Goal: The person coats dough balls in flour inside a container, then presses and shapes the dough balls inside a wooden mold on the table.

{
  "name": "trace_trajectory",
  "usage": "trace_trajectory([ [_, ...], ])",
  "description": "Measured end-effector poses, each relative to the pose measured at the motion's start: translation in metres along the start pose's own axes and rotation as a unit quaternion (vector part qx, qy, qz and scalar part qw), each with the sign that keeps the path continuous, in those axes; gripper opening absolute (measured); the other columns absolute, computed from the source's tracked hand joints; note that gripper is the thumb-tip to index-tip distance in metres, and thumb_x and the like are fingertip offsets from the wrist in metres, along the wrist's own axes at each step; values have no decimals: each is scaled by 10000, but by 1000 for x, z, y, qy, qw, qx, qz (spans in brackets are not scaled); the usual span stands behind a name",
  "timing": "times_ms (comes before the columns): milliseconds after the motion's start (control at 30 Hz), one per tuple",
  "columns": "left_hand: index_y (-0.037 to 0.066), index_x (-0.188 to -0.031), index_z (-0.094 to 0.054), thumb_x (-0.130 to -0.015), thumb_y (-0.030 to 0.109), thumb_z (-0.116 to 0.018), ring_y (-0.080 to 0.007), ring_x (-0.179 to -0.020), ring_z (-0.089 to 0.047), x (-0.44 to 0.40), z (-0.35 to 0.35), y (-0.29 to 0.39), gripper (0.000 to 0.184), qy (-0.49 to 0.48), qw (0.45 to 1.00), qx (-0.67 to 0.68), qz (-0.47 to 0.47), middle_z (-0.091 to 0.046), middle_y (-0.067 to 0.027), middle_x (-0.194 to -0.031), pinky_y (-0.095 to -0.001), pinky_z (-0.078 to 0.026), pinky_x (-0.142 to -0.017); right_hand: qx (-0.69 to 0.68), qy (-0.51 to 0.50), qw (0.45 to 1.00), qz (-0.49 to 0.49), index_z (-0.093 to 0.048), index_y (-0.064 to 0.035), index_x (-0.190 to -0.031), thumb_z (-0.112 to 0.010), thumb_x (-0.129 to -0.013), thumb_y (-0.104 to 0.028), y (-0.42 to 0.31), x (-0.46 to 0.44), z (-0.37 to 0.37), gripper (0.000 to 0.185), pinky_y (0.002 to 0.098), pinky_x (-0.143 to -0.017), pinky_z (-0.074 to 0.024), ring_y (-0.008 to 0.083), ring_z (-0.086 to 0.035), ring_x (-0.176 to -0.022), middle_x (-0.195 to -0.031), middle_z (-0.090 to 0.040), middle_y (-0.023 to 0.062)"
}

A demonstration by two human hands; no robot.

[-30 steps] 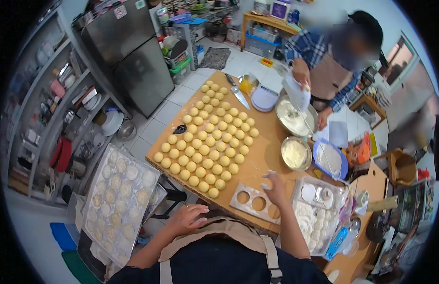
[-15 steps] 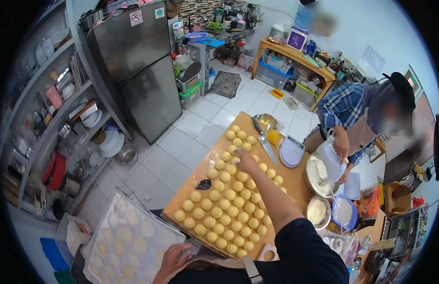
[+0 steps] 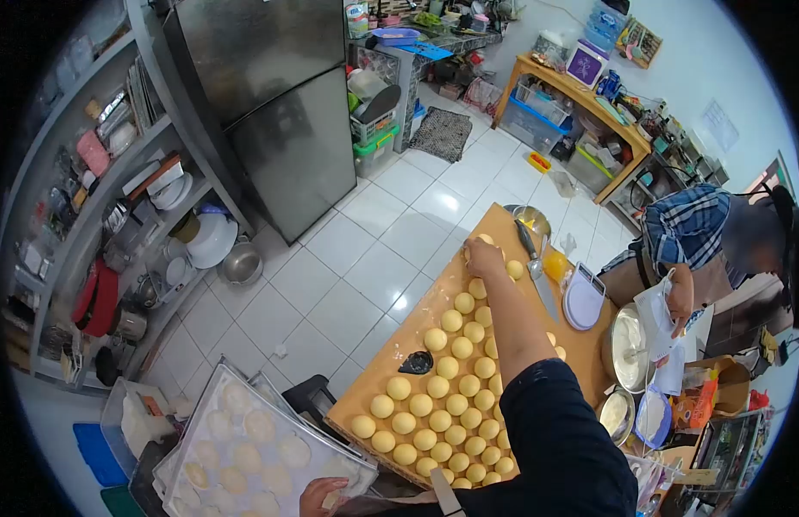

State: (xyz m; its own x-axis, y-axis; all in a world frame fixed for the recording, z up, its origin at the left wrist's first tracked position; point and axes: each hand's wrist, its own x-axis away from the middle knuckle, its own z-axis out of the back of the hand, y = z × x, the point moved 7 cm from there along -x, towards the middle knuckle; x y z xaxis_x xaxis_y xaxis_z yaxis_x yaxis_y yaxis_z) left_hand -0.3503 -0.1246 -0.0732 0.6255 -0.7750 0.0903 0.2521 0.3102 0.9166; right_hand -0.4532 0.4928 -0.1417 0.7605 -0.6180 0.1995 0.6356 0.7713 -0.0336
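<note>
Rows of round yellow dough balls (image 3: 440, 420) sit on a wooden table (image 3: 399, 340). My right arm stretches across them, and my right hand (image 3: 484, 258) is at the far end of the rows. Its fingers curl down among the balls there; whatever is under them is hidden. Low in the view, my left hand (image 3: 324, 497) is beside a tray (image 3: 330, 472) of flattened pale rounds under a clear sheet. The left fingers are bent around something small and pale that I cannot make out. A black scrap (image 3: 416, 363) lies beside the balls.
A knife (image 3: 537, 269), a white kitchen scale (image 3: 583, 296) and a metal bowl (image 3: 532, 221) stand at the table's far right. Another person (image 3: 688, 228) works over a bowl of white cream (image 3: 628, 349). Shelves (image 3: 115, 207) and a fridge (image 3: 287, 129) line the left side.
My view has shifted, so the room appears moved. My right hand has moved farther toward the table's far end along the dough balls. My left hand stays low by the tray.
</note>
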Motion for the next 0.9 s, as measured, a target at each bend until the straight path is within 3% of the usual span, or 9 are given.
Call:
trace_trajectory([
  [133,55,-1155,-629,-913,481,-579,-348,-1081,-591,-3,0,-12,493,-15,998,-22,55,-618,-173,-1141,-422,-462,-933,-24,61,998,-14,-565,-119,-1110,-757,-657,-104,3,-1,12,492,490,-899,-463,324,-593,-1068,-1111,-582,108],
  [233,48,-1157,-626,-933,503,-522,-343,-1076,-590,-10,7,3,518,-29,998,39,30,-603,-175,-1170,-414,-461,-934,-89,142,986,2,-553,-108,-1102,-773,-641,-85,2,14,28,511,472,-875,-469,333,-581,-1065,-1084,-571,123],
  [433,32,-1150,-622,-938,215,-584,-320,-1066,-594,-23,-3,-2,282,-73,995,63,-3,-595,-179,-1174,-383,-479,-912,-305,208,929,-14,-533,-94,-1124,-733,-711,-168,31,143,71,465,440,-902,-462,378,-555,-1045,-1105,-564,148],
  [533,12,-1147,-618,-920,242,-618,-293,-1068,-595,-37,-16,-2,323,-102,986,8,-135,-613,-174,-1141,-385,-483,-911,-303,251,919,-20,-532,-85,-1138,-709,-723,-162,68,259,69,458,431,-913,-460,361,-560,-1045,-1097,-573,162],
  [700,10,-1025,-636,-790,153,-740,-309,-960,-651,-56,-58,68,295,-108,949,-49,-291,-676,-182,-1005,-392,-490,-889,-287,239,899,-230,-590,-94,-1093,-752,-674,-145,169,483,17,452,419,-940,-448,341,-557,-1063,-1111,-574,163],
  [800,17,-1038,-635,-823,186,-710,-306,-964,-636,-62,-88,95,284,-224,948,-44,-221,-667,-164,-1006,-396,-475,-896,-280,209,857,-378,-578,-95,-1110,-777,-634,-112,208,621,-6,517,424,-933,-449,337,-553,-1100,-1111,-587,141],
  [833,22,-1034,-633,-813,147,-702,-310,-960,-635,-60,-102,118,263,-211,942,-46,-257,-668,-166,-1015,-396,-480,-883,-283,278,829,-393,-551,-101,-1133,-758,-643,-95,213,667,-6,532,423,-916,-453,347,-555,-1106,-1098,-597,139],
  [867,27,-1030,-632,-803,108,-694,-315,-957,-634,-54,-115,137,249,-199,934,-47,-292,-668,-168,-1024,-396,-484,-870,-305,206,789,-491,-531,-108,-1149,-735,-654,-86,223,706,-19,535,418,-889,-462,352,-573,-1071,-1101,-592,142],
  [900,32,-1025,-630,-793,69,-686,-320,-954,-633,-47,-125,153,242,-185,927,-47,-324,-668,-170,-1034,-396,-488,-857,-237,244,807,-482,-542,-124,-1123,-722,-681,-106,227,741,-23,477,434,-849,-476,358,-586,-1034,-1114,-576,141],
])
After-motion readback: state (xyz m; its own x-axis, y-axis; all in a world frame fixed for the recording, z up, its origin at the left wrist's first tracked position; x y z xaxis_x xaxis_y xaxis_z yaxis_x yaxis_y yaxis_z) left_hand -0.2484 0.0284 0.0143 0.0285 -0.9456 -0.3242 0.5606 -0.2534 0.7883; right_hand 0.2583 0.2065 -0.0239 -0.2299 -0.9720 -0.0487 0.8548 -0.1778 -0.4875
